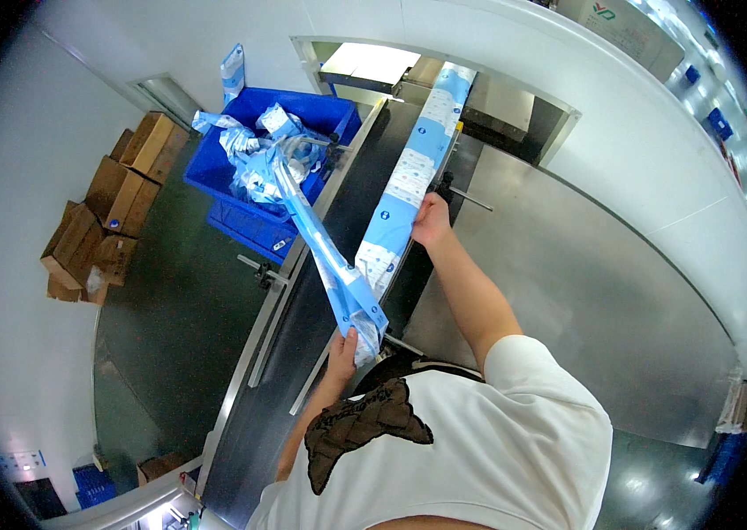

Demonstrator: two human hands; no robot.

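Observation:
A long strip of blue-and-white printed packaging film [407, 181] runs down the dark conveyor belt [289, 331] from the wall opening. My right hand [431, 220] is closed at the strip's right edge, its fingertips partly hidden. My left hand [343, 355], lower and nearer my body, grips a loose, twisted length of the same film [327, 254]. This loose length stretches up and left over the conveyor's side rail into a blue crate [205, 181]. Crumpled film [258, 172] fills the crate, with one piece sticking up at its back corner.
A wide steel table [568, 274] lies to the right of the belt. Metal guide rods and a clamp [448, 187] stick out beside the strip. Open cardboard boxes [117, 194] stand on the floor at the left. The white wall frames the opening [364, 64] at the far end.

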